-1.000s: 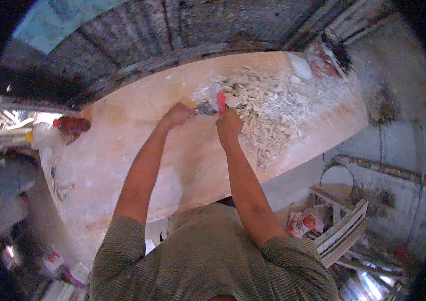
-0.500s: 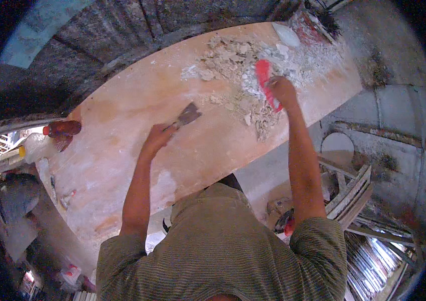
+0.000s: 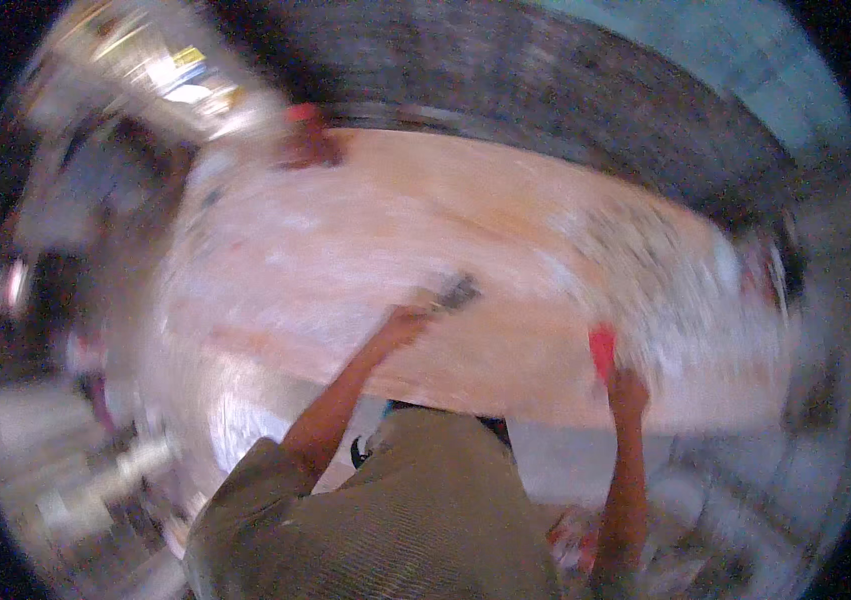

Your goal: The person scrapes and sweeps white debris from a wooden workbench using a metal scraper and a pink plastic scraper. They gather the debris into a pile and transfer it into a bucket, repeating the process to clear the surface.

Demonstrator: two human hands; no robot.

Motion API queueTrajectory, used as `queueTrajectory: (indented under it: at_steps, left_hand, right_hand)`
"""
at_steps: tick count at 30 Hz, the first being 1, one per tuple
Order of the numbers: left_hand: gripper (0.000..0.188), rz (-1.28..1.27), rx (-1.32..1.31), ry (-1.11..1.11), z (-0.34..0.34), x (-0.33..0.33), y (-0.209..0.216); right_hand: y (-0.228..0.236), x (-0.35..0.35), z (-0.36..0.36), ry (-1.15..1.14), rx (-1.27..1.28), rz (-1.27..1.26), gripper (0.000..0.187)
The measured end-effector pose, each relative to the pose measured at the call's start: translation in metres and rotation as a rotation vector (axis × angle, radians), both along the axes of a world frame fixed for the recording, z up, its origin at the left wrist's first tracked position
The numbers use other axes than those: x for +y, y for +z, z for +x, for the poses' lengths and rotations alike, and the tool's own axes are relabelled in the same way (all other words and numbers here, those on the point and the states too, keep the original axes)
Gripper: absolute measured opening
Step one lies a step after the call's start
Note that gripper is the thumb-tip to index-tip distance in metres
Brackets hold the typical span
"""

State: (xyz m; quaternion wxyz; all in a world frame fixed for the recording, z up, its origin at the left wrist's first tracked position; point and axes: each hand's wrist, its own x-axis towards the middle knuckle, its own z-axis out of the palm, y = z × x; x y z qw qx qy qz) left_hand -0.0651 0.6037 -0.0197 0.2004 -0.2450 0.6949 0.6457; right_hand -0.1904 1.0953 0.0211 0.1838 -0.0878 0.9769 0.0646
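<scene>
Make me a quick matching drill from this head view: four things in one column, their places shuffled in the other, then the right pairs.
Things:
1. dark-bladed scraper
2. reddish bottle
3. red tool
4. pale scraps

Places:
A. spread over the right part of the table
B. in the right hand
C. in the left hand
D. by the table's far edge, toward the left

Pairs: 1-C, 2-D, 3-B, 4-A

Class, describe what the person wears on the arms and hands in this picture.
The olive-brown shirt looks finely striped. Its left sleeve is short, leaving the forearm uncovered. The left hand and right hand are ungloved. Blur hides finer details.
</scene>
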Motion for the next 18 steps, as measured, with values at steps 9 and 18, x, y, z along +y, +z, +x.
queueTrajectory:
  at_steps: [9, 18]
  left_hand:
    - [0.027, 0.051, 0.013, 0.392, 0.151, 0.036, 0.073]
    - [0.021, 0.100, 0.141, 0.766, 0.291, -0.008, 0.104]
  right_hand:
    - [-0.006, 0.017, 0.035, -0.071, 0.229, -0.413, 0.037]
    - [0.019, -0.312, 0.077, 0.551, 0.051, -0.884, 0.027]
